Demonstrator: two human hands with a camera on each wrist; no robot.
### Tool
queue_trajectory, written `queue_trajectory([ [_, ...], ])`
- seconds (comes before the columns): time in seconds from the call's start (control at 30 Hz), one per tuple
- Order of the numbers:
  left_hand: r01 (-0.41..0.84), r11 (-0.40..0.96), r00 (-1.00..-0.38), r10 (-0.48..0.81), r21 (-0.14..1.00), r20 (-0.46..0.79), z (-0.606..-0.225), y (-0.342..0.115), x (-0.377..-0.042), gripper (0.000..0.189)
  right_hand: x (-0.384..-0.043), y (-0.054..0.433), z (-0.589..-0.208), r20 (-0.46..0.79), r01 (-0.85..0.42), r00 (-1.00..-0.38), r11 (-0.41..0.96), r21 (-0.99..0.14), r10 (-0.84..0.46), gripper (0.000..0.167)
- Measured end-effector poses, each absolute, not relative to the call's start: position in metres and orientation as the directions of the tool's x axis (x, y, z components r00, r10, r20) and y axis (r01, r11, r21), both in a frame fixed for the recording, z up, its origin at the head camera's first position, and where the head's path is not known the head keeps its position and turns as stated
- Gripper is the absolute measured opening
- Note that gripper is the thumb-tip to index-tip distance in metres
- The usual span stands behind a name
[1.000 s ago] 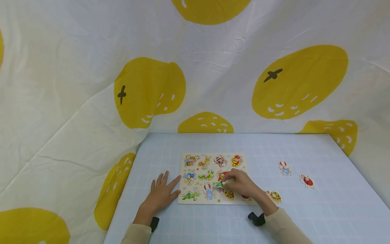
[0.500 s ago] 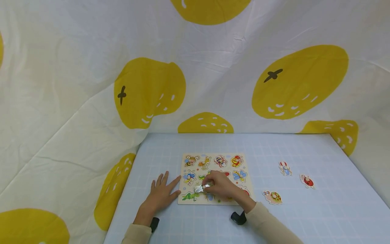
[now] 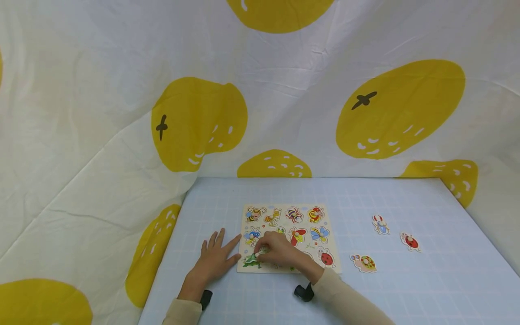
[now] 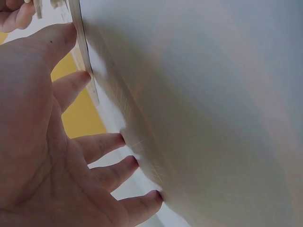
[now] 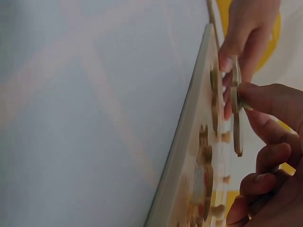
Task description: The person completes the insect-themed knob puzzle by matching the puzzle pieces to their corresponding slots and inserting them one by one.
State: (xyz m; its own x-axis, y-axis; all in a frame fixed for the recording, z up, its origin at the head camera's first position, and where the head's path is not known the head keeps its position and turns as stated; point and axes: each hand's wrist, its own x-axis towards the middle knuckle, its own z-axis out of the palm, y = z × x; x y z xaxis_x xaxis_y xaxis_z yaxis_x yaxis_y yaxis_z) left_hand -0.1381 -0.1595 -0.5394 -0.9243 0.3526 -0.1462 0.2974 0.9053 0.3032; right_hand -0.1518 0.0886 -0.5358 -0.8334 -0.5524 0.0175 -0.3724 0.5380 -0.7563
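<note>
A wooden peg puzzle board (image 3: 310,225) printed with insects lies on the table. My right hand (image 3: 280,250) pinches a green grasshopper puzzle piece (image 3: 251,258) by its knob, over the grasshopper picture at the board's lower left. In the right wrist view the piece (image 5: 237,127) stands edge-on between thumb and finger, a little apart from the board's face (image 5: 187,175). My left hand (image 3: 214,259) rests on the table with its fingers spread. Its thumb and index fingertips are right at the board's left edge (image 4: 84,45) in the left wrist view.
Right of the board lie three loose pieces: a blue stag beetle (image 3: 380,225), a red ladybug (image 3: 410,242) and a snail (image 3: 364,263). Several knobbed pieces, such as the bee (image 3: 254,214), sit in the board. A white cloth with yellow fruit prints (image 3: 276,164) hangs behind the table.
My right hand has carried the grasshopper piece left across the board, from its middle to the lower left corner. The left hand stays in place.
</note>
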Motion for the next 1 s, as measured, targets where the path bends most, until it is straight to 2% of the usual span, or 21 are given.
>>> queue_trajectory([
  [0.37,0.291,0.907,-0.926,0.347,0.306,-0.147,-0.543,-0.161,-0.139,0.059,-0.151,0.077,-0.539,-0.037,-0.334,-0.838,0.566,-0.753,-0.544,0.008],
  [0.67,0.3,0.906,-0.926,0.351,0.3,-0.136,-0.542,-0.16,-0.138,0.058,-0.15,0.073,-0.541,-0.006,-0.387,-0.829,0.581,-0.716,-0.56,0.008],
  [1.0,0.308,0.903,-0.926,0.357,0.299,-0.124,-0.54,-0.16,-0.137,0.058,-0.151,0.071,-0.541,-0.016,-0.381,-0.824,0.575,-0.724,-0.567,0.011],
])
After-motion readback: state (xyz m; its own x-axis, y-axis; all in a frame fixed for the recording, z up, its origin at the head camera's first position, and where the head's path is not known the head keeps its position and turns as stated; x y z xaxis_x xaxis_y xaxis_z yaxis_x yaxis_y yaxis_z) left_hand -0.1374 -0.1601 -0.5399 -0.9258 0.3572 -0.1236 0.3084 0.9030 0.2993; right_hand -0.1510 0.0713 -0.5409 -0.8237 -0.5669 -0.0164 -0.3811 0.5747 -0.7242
